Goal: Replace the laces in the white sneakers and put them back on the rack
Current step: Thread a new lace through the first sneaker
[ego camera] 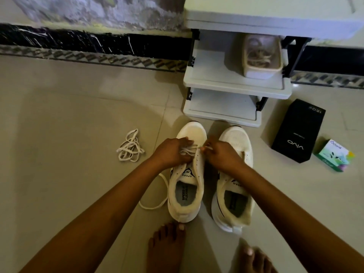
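Left hand (173,152) pinching lace (187,152), right hand (222,155) pinching its tip, both atop sneaker (194,131)

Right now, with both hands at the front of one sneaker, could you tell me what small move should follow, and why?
Probably draw the lace tip pinched by the right hand through its eyelet and snug it: the lace crosses only the front eyelets of the sneaker, and slack loops on the floor beside it.

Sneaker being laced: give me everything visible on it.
White low-top sneaker, fabric-looking upper, dark side trim, grey printed insole. Stands upright on the floor, toe toward the rack, beside its mate. Partly laced near the toe; left hand and right hand grip the lace there, slack looping onto the floor.
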Demonstrator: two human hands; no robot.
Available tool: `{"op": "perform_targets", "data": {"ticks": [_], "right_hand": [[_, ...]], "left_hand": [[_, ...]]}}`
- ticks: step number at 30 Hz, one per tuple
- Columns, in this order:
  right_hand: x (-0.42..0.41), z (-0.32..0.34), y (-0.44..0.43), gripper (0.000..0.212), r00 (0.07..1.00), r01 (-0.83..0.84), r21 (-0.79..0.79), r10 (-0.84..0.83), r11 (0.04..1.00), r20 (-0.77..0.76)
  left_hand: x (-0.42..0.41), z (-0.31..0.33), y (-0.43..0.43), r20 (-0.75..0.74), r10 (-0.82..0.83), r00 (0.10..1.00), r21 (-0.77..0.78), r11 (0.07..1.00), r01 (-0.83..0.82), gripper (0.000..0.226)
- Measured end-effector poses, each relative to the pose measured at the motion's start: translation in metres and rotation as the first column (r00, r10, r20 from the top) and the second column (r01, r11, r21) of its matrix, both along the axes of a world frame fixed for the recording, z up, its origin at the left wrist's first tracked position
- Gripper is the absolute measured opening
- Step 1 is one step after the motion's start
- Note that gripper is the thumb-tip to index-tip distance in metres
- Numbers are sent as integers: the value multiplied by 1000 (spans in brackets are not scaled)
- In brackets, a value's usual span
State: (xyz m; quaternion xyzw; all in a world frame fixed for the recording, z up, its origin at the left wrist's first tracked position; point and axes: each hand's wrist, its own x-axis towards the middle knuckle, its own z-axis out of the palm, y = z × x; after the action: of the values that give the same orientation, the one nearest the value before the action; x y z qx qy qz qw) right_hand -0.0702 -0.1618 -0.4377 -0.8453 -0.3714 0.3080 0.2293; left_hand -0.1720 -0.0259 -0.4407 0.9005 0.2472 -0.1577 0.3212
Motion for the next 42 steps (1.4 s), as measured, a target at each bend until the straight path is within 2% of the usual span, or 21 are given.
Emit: {"op": "perform_targets", "data": {"ticks": [3, 5, 7, 8, 10, 12, 14, 16, 17, 20, 23, 25, 26, 27, 28, 29, 31, 33, 35, 39, 42], "right_hand": [[-2, -9, -2, 30, 991, -47, -57, 53, 997, 121], [2, -3, 0, 24, 992, -78, -26, 80, 997, 95], [8, 16, 2, 21, 993, 28, 150, -10, 988, -119], [11, 31, 3, 21, 958, 137, 251, -64, 958, -279], [20, 60, 3, 21, 840, 333, 412, -69, 848, -538], [27, 75, 4, 23, 759, 428, 459, -34, 779, -650], [25, 69, 9, 23, 819, 393, 389, -124, 833, -561], [15, 44, 12, 16, 940, 253, 240, -180, 937, -288], [8, 30, 11, 17, 979, 160, 149, -138, 976, -149], [-10, -4, 5, 36, 994, -43, -45, 47, 998, 94], [-8, -11, 3, 32, 950, -109, -160, 150, 981, 274], [-1, -1, 4, 27, 959, -167, -114, 188, 979, 212], [3, 11, 4, 24, 985, -144, -7, 144, 990, 91], [6, 25, 3, 20, 993, -61, 120, 73, 991, -96], [10, 39, 3, 18, 967, 51, 242, 12, 969, -254], [15, 51, 2, 20, 950, 101, 324, 5, 941, -312], [18, 58, 1, 24, 942, 83, 356, 43, 931, -333], [17, 52, 2, 25, 925, 90, 280, 24, 956, -379], [19, 46, 1, 26, 938, 114, 172, -49, 978, -344], [33, 47, -4, 30, 997, 73, 20, -73, 997, 19], [38, 46, -7, 21, 989, 41, -74, -30, 996, 145]], "left_hand": [[0, -1, 0, -2, -2, 1000, -7, 1000, 2, 61], [-1, -1, 0, -5, -2, 1000, -10, 1000, 2, 60], [-1, 0, 0, -9, -9, 1000, -5, 1000, 9, 60], [0, 1, 0, -4, -3, 1000, -9, 1000, 3, 60], [1, 2, -1, 1, 7, 1000, -8, 1000, -7, 60], [1, 3, -2, -1, -1, 1000, 11, 1000, 1, 61], [0, 3, -3, 1, 10, 1000, -1, 1000, -10, 60], [0, 2, -2, 5, 19, 1000, -9, 1000, -18, 59], [0, 1, -2, 4, 18, 1000, -7, 1000, -18, 58], [2, 0, -2, -13, 8, 1000, -1, 1000, -8, 58], [2, -2, -1, -18, 5, 1000, -5, 1000, -5, 59], [1, -4, -1, -16, 7, 1000, -3, 1000, -7, 59], [1, -4, -1, -19, 3, 1000, 6, 1000, -3, 59], [1, -5, 0, -23, -1, 1000, 16, 1000, 2, 59], [0, -5, 1, -23, -2, 1000, 20, 1000, 2, 60], [0, -6, 2, -22, 3, 1000, 16, 1000, -2, 60], [0, -8, 3, -6, 9, 1000, 1, 1000, -9, 60], [0, -9, 1, 5, 21, 1000, -2, 1000, -21, 61], [-1, -8, -2, 39, 43, 998, -14, 999, -43, 59], [-7, 0, 0, 127, 198, 972, -60, 980, -191, 47], [-11, 6, 3, 57, 257, 965, -55, 966, -254, 39]]}}
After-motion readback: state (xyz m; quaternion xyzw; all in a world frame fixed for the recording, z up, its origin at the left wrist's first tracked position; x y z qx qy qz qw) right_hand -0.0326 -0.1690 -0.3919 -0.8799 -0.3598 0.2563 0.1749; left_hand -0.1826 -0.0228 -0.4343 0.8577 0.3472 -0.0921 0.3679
